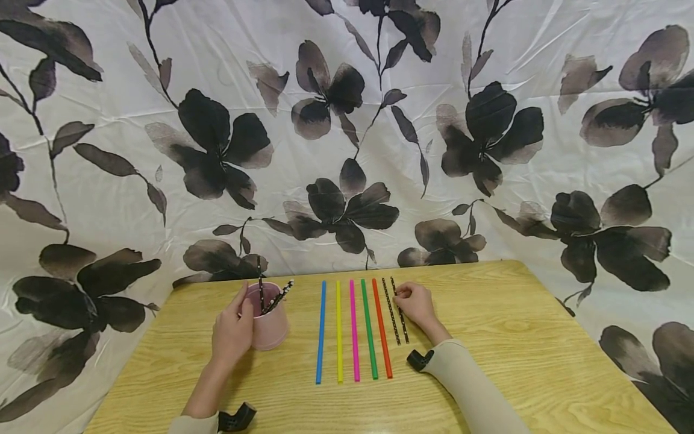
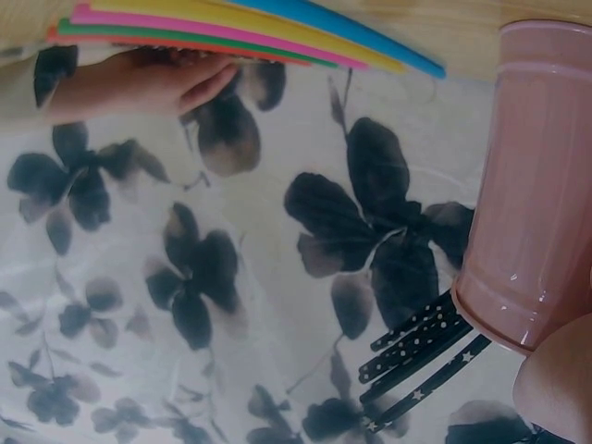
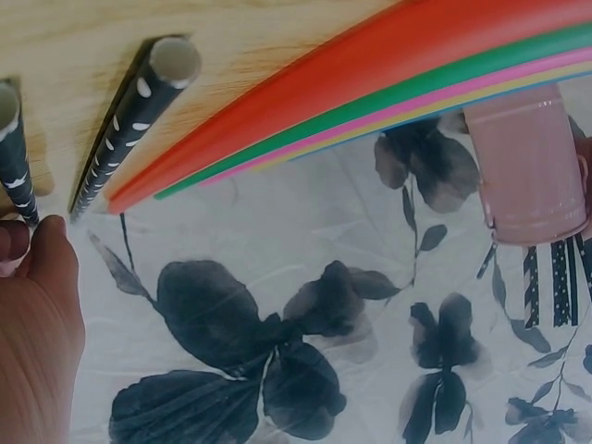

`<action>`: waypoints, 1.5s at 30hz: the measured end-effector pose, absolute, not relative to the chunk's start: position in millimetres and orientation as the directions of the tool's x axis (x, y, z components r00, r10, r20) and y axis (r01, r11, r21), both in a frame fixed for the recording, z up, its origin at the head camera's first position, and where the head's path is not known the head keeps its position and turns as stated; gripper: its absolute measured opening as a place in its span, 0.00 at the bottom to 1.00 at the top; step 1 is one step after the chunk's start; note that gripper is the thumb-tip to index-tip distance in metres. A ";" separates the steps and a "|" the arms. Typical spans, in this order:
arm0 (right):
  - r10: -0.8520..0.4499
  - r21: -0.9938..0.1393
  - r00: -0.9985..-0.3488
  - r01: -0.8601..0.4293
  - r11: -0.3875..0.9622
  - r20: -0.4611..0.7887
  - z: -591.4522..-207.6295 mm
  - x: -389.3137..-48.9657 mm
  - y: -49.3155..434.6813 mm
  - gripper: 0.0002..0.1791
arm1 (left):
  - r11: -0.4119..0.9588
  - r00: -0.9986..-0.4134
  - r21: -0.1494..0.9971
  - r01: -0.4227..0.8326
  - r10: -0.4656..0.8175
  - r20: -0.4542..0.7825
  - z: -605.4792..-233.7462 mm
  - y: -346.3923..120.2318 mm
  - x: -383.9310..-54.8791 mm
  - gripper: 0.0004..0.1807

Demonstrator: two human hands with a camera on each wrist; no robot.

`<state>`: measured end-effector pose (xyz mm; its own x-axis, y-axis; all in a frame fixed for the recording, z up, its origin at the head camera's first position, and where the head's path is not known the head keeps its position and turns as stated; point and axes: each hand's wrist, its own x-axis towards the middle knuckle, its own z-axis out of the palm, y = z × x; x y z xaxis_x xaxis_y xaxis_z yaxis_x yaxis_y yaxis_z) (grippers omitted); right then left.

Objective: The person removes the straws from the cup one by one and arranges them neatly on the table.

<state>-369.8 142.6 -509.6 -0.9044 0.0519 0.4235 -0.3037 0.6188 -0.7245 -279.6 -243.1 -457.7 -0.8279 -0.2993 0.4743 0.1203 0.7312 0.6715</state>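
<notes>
My left hand (image 1: 233, 334) holds a pink cup (image 1: 271, 328) by its left side, on the left part of the table. Several black patterned paper straws (image 2: 425, 342) stick out of the cup's mouth, some dotted and one with stars. On the right, my right hand (image 1: 416, 302) pinches the upper part of a black patterned straw (image 1: 403, 328) between thumb and fingers; the right wrist view has its near end (image 3: 13, 153). Just left of it lies a second black straw with white marks (image 3: 139, 111), apart from my fingers.
Between the hands lie blue (image 1: 321, 331), yellow (image 1: 339, 331), pink (image 1: 355, 331), green (image 1: 370, 331) and red (image 1: 382, 331) straws, side by side on the wooden table (image 1: 477, 319). A floral cloth (image 1: 412, 181) hangs behind the table's far edge.
</notes>
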 end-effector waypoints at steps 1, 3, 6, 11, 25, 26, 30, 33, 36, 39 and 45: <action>0.056 -0.728 -0.908 -0.295 0.619 0.416 -509.4 -370.1 142.5 0.08 | 0.731 -0.828 0.672 0.121 -0.300 0.475 -457.7 -243.2 -279.6 0.22; 0.064 -0.732 -0.915 -0.275 0.623 0.398 -509.3 -371.3 142.3 0.08 | 0.730 -0.827 0.672 0.121 -0.300 0.475 -457.7 -243.5 -279.6 0.22; 0.077 -0.743 -0.931 -0.232 0.628 0.357 -509.3 -372.9 142.3 0.09 | 0.730 -0.828 0.673 0.120 -0.300 0.473 -457.5 -243.6 -279.6 0.22; 0.085 -0.744 -0.936 -0.215 0.633 0.342 -510.5 -373.7 142.5 0.08 | 0.731 -0.829 0.672 0.120 -0.299 0.473 -457.6 -243.5 -279.4 0.22; 0.091 -0.810 -0.926 -0.271 0.521 0.368 -491.6 -370.5 126.3 0.08 | 0.729 -0.828 0.675 0.117 -0.304 0.472 -458.5 -244.3 -278.4 0.22; 0.072 -0.811 -0.924 -0.291 0.507 0.376 -486.0 -368.6 120.5 0.08 | 0.728 -0.828 0.676 0.118 -0.304 0.471 -458.5 -244.3 -278.4 0.22; 0.003 -0.807 -0.911 -0.365 0.464 0.413 -461.6 -359.4 92.4 0.05 | 0.725 -0.830 0.678 0.124 -0.299 0.472 -458.2 -243.9 -278.7 0.22; -0.057 -0.797 -0.896 -0.419 0.434 0.440 -445.0 -350.4 69.3 0.05 | 0.721 -0.834 0.681 0.125 -0.296 0.465 -457.8 -243.9 -278.7 0.22; -0.132 -0.785 -0.879 -0.470 0.404 0.459 -433.2 -342.7 46.8 0.06 | 0.716 -0.840 0.688 0.117 -0.298 0.453 -457.9 -244.6 -279.0 0.22; -0.223 -0.786 -0.865 -0.502 0.361 0.450 -424.8 -335.7 25.4 0.08 | 0.717 -0.842 0.689 0.107 -0.303 0.447 -457.6 -244.8 -279.6 0.22; -0.370 -0.822 -0.857 -0.477 0.311 0.357 -418.4 -327.3 -8.6 0.13 | 0.719 -0.837 0.687 0.106 -0.309 0.452 -457.7 -244.9 -281.2 0.21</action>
